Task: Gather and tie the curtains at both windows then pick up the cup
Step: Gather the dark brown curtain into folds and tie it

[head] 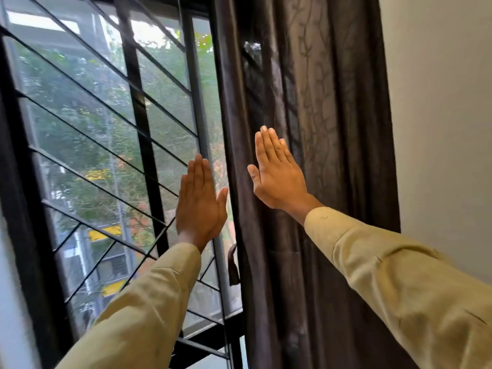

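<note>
Head view: both hands raised flat, fingers straight, gripping nothing. Left hand before window mesh screen, thumb near curtain edge. Right hand over dark brown patterned curtain — contact unclear. Curtain hangs bunched at window's right side, beside cream wall. Black grille behind mesh. Beige sleeves.

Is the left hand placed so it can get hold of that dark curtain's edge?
Probably yes. The left hand is open in front of the window screen, its thumb close beside the edge of the curtain, with nothing showing between them.
</note>
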